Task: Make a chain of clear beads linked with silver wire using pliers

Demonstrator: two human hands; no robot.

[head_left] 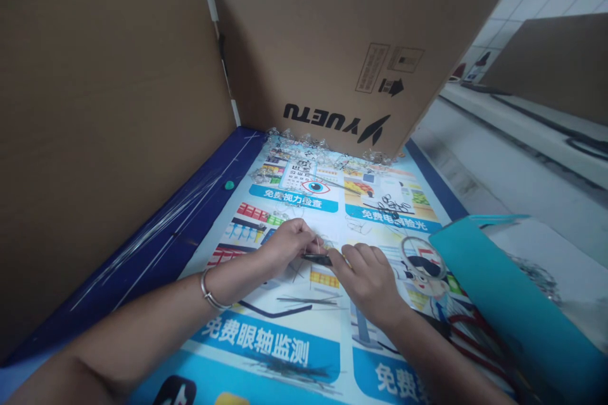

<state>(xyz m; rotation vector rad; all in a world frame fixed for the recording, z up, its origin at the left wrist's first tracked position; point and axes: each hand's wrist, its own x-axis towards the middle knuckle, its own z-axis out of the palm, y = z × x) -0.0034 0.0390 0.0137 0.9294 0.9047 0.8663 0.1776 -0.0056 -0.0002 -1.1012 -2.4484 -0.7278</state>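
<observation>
My left hand, with a bracelet on its wrist, has thumb and fingers pinched together on what looks like a thin wire. A short dark, slim tool juts from the closed fingers of my right hand and meets the fingertips of my left. Its kind cannot be made out, as the right hand hides most of it. Below the hands, thin cut wires lie on the printed sheet. A bundle of dark wires is spread nearer to me.
Cardboard panels stand at the back and left. Bent wire pieces line the back edge; black ones lie in front. A teal box holding tangled wire is at right, beside red handles. Long wires lie along the left.
</observation>
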